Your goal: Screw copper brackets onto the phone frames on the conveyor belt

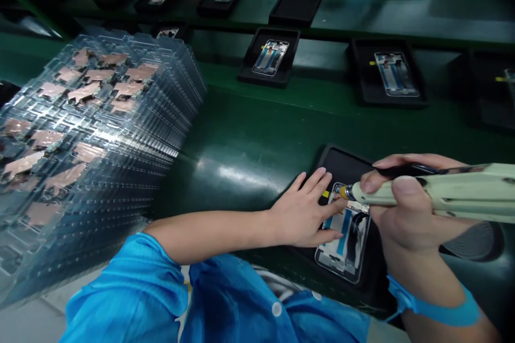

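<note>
A phone frame point(346, 241) lies in a black tray point(341, 163) at the near edge of the green bench. My left hand point(306, 209) lies flat on the tray's left side, fingers spread, fingertips touching the frame's top left corner. My right hand point(406, 209) is wrapped round a pale green electric screwdriver point(442, 193). The screwdriver's tip point(345, 192) sits at the frame's top edge.
A tall stack of clear plastic trays point(92, 150) holding copper-coloured parts stands at the left. Further black trays with phone frames point(270, 57) point(392, 74) lie on a green conveyor point(322, 96) behind. More trays sit on the far belt.
</note>
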Demonstrator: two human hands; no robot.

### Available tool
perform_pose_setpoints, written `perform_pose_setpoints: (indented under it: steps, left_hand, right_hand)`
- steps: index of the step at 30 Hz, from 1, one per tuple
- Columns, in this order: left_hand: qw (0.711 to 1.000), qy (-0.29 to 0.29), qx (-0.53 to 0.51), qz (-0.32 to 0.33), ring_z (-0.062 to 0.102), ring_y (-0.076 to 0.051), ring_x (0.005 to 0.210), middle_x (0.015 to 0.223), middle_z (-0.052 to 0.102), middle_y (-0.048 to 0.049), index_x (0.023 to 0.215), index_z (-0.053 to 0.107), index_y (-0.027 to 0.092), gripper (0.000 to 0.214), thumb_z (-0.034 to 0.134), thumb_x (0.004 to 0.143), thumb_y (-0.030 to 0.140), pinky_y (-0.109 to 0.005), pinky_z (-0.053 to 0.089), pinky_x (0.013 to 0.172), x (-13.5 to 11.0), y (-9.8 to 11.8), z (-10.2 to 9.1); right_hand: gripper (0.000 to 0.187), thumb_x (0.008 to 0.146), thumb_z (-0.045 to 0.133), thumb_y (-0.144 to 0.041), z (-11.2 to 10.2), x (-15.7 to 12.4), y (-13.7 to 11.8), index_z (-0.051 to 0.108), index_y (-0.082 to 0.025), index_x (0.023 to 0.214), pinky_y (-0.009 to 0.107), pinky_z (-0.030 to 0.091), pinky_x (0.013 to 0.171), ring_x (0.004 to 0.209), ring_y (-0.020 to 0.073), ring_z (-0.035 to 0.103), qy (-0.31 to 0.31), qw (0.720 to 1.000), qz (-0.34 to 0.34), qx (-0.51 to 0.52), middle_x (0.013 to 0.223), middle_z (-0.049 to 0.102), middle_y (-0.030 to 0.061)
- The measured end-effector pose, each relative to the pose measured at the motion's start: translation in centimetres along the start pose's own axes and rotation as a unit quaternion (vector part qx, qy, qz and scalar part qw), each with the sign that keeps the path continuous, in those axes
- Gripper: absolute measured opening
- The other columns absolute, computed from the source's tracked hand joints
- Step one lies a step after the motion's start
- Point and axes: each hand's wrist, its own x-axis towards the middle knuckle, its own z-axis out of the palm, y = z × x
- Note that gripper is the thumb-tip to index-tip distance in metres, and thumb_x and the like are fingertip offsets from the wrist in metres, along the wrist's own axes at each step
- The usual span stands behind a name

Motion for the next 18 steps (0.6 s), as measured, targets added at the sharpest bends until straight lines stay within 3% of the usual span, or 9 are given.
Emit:
perform_pose_setpoints:
  steps: [10,18]
  left_hand:
    - [1.0,0.002,0.008,0.001,0.012,-0.041,0.158,0.164,0.027,-0.0252,0.151,0.051,0.022,0.066,0.059,0.097,0.059,-0.06,0.027,0.122,-0.03,0.14,-0.15]
    - [1.0,0.0,0.009,-0.005,0.012,-0.04,0.159,0.165,0.03,-0.0211,0.15,0.051,0.023,0.066,0.061,0.096,0.06,-0.06,0.028,0.121,-0.08,0.23,0.08]
  right_hand:
    - [0.029,0.075,0.081,-0.024,0.06,-0.17,0.34,0.065,-0.016,0.098,0.035,0.051,0.046,0.051,0.0177,0.059,0.011,1.0,0.007,0.003,0.082,0.067,0.0049]
    - [0.03,0.073,0.08,-0.022,0.13,-0.25,0.49,0.065,-0.018,0.1,0.035,0.049,0.043,0.05,0.0183,0.059,-0.002,1.0,-0.003,-0.01,0.082,0.066,0.0039]
